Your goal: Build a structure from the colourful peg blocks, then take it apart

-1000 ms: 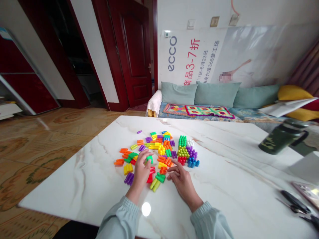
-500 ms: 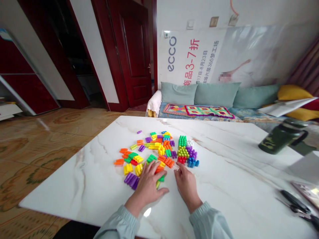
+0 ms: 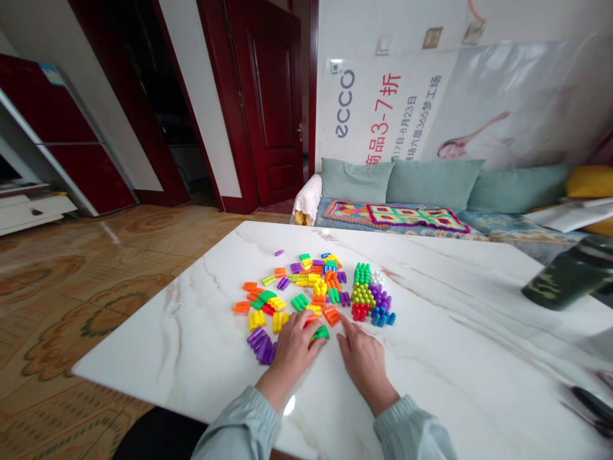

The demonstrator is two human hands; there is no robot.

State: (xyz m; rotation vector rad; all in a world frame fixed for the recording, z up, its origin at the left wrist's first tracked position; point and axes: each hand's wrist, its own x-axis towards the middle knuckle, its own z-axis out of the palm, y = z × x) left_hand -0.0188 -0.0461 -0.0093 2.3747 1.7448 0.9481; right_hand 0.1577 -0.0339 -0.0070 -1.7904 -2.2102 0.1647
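Several small plastic bullet-shaped blocks (image 3: 306, 287) in orange, yellow, green, purple and blue lie scattered on a white marble table (image 3: 431, 358). To their right stand upright packed clusters (image 3: 368, 295) of green, yellow, purple, red and blue blocks. My left hand (image 3: 294, 347) lies flat over the near blocks with its fingers spread, touching a green block (image 3: 320, 333) and purple ones (image 3: 262, 343). My right hand (image 3: 363, 358) rests on the table beside it, fingers stretched toward an orange block (image 3: 331, 314).
A dark green mug (image 3: 569, 276) lies at the table's right side. Black scissors (image 3: 594, 409) sit at the near right edge. Behind the table are a teal sofa (image 3: 431, 191), a red door (image 3: 272, 102) and a tiled floor (image 3: 71, 281) on the left.
My left hand came back from the middle of the pile and flattened over the nearest blocks. My right hand drew slightly toward me. The camera view shifted left.
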